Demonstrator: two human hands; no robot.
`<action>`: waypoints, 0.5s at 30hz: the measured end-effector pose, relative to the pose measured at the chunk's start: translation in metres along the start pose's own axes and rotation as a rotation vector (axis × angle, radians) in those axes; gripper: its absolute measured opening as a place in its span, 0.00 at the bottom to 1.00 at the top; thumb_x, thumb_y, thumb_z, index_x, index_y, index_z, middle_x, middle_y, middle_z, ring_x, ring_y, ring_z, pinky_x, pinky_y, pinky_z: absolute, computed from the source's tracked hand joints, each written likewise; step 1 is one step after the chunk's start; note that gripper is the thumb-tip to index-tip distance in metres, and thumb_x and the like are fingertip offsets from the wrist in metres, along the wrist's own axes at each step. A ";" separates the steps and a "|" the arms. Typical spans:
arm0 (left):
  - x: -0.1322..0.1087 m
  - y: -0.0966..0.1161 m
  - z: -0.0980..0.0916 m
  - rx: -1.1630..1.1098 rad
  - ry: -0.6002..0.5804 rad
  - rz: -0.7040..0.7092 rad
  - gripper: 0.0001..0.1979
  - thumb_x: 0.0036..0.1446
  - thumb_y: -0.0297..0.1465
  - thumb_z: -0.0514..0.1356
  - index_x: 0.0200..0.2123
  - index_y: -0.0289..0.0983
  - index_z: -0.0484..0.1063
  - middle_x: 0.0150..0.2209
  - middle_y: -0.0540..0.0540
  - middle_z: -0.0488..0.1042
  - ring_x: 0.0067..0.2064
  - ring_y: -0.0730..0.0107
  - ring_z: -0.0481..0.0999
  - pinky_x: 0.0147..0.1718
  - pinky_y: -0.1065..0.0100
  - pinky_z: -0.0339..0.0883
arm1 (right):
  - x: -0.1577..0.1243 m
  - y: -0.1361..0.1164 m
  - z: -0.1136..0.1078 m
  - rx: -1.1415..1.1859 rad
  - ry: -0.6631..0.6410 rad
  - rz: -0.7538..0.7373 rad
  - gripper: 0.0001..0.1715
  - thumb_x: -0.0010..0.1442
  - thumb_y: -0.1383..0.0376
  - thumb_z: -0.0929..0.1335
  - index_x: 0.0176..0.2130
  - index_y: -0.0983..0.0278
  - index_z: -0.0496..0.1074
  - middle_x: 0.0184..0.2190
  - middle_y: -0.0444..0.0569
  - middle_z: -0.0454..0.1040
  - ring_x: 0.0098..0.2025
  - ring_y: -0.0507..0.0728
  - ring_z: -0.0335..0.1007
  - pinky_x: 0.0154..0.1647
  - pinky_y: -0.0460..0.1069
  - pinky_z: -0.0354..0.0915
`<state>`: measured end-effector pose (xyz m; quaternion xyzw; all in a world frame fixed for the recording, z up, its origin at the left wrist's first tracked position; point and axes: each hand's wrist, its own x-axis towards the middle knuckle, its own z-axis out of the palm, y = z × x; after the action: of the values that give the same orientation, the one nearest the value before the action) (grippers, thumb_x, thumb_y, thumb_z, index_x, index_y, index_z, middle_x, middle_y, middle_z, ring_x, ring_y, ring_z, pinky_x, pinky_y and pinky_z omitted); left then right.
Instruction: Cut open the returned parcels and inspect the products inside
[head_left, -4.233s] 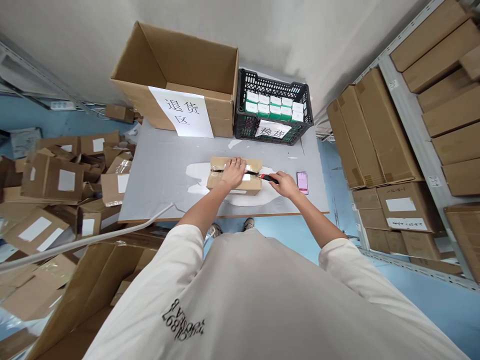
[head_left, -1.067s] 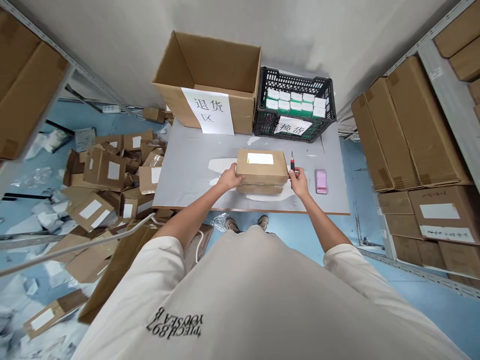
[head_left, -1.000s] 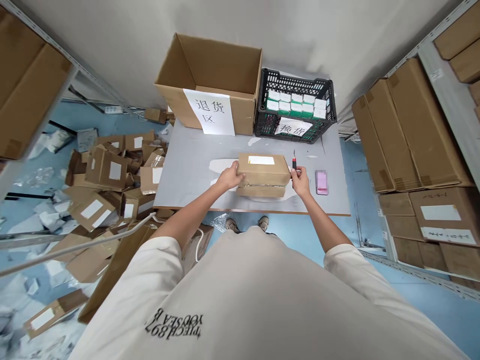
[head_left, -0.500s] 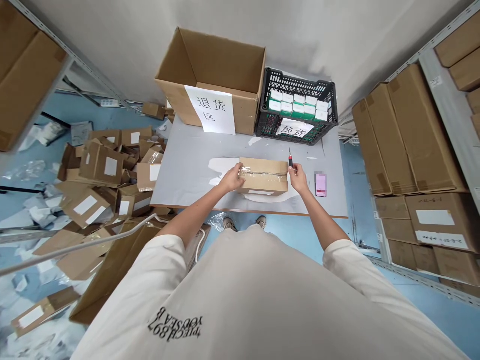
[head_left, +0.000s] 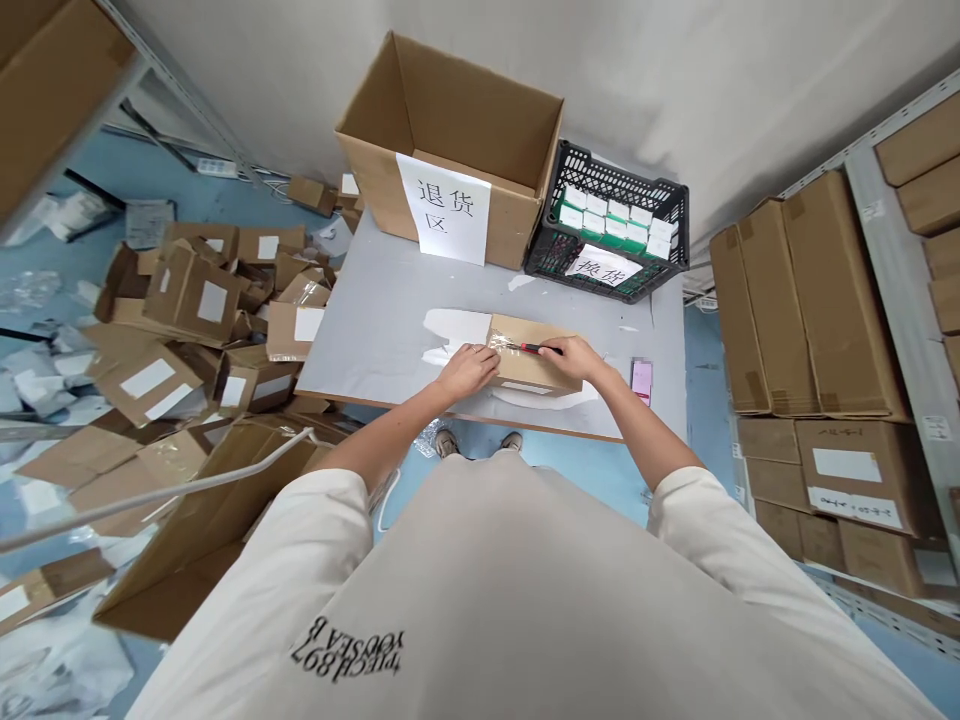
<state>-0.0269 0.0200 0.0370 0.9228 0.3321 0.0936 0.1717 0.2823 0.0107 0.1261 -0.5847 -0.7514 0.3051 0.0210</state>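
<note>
A small taped cardboard box [head_left: 544, 372] lies on the grey table. My left hand [head_left: 471, 371] grips its left end, fingers over the edge. In my right hand [head_left: 576, 357] is a utility knife [head_left: 531, 348] with a red-and-black handle, held above the top of the box. The knife's thin tip points left, at the shiny tape near the box's left end. Whether the blade touches the tape is too small to tell.
At the table's back stand a large open carton [head_left: 450, 150] with a paper sign and a black crate [head_left: 611, 225] of small white-green boxes. A phone [head_left: 641, 380] lies at right. Cardboard boxes [head_left: 180, 310] are heaped at left; shelves with cartons [head_left: 832, 300] stand at right.
My right hand has swung the knife from upright beside the box's right end to lying leftward over its top. My left hand stays at the left end. The view has shifted slightly.
</note>
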 end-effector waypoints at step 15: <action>0.000 0.006 -0.009 -0.020 -0.063 -0.009 0.16 0.79 0.34 0.56 0.60 0.41 0.81 0.60 0.33 0.81 0.62 0.45 0.76 0.60 0.49 0.66 | 0.035 -0.034 -0.024 -0.226 -0.187 0.025 0.26 0.79 0.46 0.67 0.52 0.59 0.89 0.45 0.56 0.90 0.40 0.61 0.78 0.40 0.52 0.58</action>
<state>-0.0264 0.0180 0.0476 0.9221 0.3296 0.0670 0.1915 0.2515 0.0477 0.1511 -0.5616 -0.7723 0.2720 -0.1187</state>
